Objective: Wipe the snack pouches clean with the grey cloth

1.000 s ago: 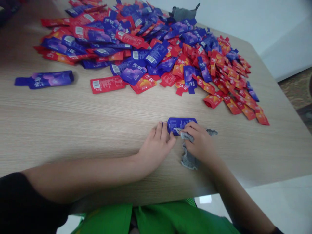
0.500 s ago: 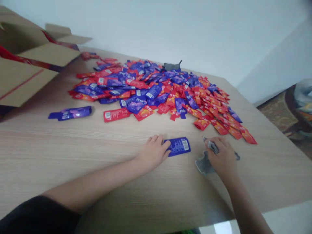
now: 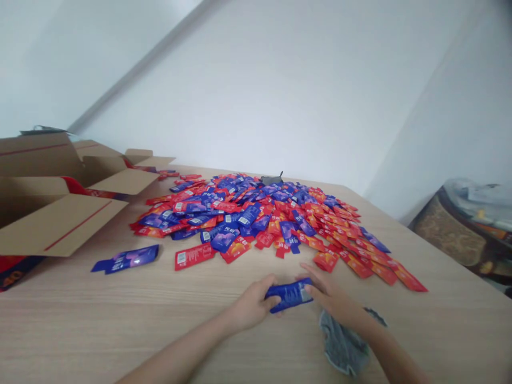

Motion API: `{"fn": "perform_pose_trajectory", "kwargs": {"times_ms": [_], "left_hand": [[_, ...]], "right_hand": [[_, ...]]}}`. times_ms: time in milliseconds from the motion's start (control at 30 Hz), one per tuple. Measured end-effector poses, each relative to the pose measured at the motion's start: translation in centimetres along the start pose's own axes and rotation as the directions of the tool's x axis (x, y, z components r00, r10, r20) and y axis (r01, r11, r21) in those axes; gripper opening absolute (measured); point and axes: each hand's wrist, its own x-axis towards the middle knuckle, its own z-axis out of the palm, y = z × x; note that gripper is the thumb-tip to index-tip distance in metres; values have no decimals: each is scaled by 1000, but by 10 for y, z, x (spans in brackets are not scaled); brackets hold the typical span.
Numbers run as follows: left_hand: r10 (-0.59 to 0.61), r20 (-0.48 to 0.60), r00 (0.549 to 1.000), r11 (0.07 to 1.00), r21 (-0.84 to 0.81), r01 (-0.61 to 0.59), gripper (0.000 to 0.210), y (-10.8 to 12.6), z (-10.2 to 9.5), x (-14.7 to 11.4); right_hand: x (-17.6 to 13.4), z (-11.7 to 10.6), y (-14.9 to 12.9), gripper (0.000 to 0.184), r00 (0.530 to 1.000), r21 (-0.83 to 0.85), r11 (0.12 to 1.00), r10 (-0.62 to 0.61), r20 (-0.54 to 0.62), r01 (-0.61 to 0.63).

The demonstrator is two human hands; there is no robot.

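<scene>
A blue pouch (image 3: 288,296) with a white barcode is held between my two hands above the table. My left hand (image 3: 256,300) grips its left end, thumb on the printed face. At the other end, my right hand (image 3: 322,290) has its thumb on the face near the barcode and its fingers behind. A crumpled grey cloth (image 3: 344,344) lies on the table under my right forearm, which hides part of it. Beyond my hands spreads a large heap of red and blue pouches (image 3: 248,213).
Open cardboard boxes (image 3: 80,224) stand at the left, flaps spread. A single blue pouch (image 3: 127,260) and a red pouch (image 3: 194,256) lie before the heap. A dark grey item (image 3: 272,180) rests behind it. The wooden table (image 3: 100,320) meets a white wall.
My right hand has let go of the grey cloth and taken the right end of the blue pouch. The pouch has come up off the table. The head view has tilted upward.
</scene>
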Motion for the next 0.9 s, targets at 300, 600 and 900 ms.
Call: {"fn": "perform_pose_trajectory", "kwargs": {"times_ms": [300,600,900], "left_hand": [[68,-96,993,937,-335,-97,35,11,-60,4],[146,-242,959,967,-170,-190,33,-9,-119,46],[235,-377,896,965,198,-170,16,-24,-204,150]], "right_hand": [[49,-8,-71,28,979,-5,987,-160,129,162],[131,-4,-83,32,956,-5,960,-277,94,278],[255,-12,-68,23,930,59,929,-365,-38,366]]}}
